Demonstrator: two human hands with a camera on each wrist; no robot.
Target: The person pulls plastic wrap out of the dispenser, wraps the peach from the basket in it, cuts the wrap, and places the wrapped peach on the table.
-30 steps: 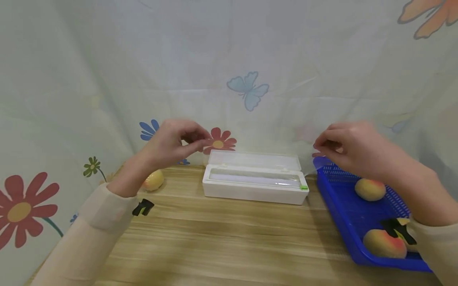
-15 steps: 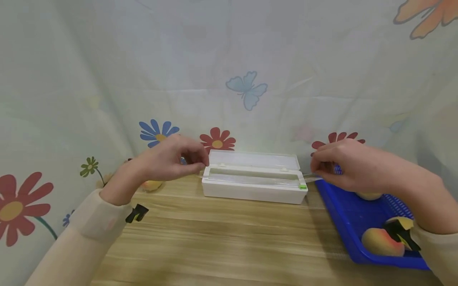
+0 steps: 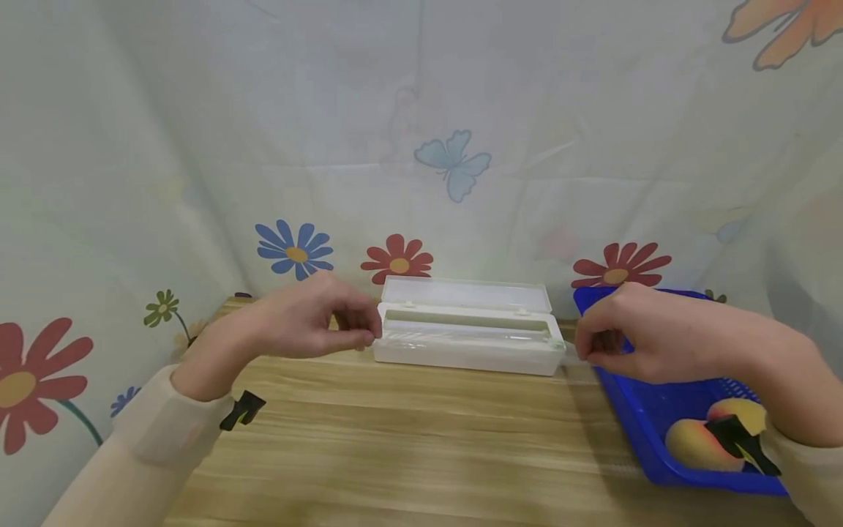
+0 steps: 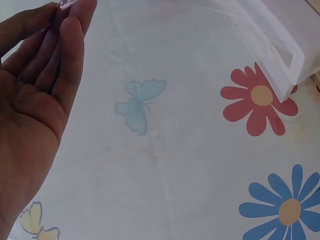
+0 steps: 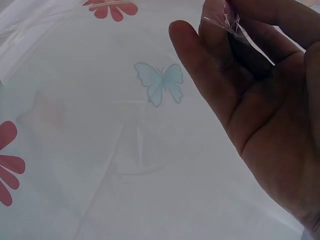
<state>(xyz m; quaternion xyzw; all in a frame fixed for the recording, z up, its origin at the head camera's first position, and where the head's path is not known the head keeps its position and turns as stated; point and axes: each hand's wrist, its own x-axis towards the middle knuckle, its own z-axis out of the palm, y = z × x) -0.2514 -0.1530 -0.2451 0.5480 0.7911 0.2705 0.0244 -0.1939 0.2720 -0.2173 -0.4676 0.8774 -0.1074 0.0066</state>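
Observation:
A long white plastic-wrap box [image 3: 461,357] stands on the table, its lid [image 3: 464,295] raised at the back. Clear plastic wrap [image 3: 448,339] stretches across the box's front edge from one hand to the other. At the box's left end, my left hand [image 3: 312,318] pinches one corner of the film between thumb and fingers; a crumpled bit shows at the fingertips in the left wrist view. My right hand [image 3: 665,333] pinches the other corner past the box's right end, and the gathered film [image 5: 227,20] shows between its fingers in the right wrist view.
To the right, a blue plastic basket [image 3: 626,417] holds peaches [image 3: 701,445], partly hidden by my right arm. The wood-grain table [image 3: 408,439] runs in front of the box. A flowered curtain [image 3: 316,161] hangs close behind.
Both hands have come down and nearer, bringing the film low over the box's front edge. A round fruit at the far left is now hidden behind my left hand.

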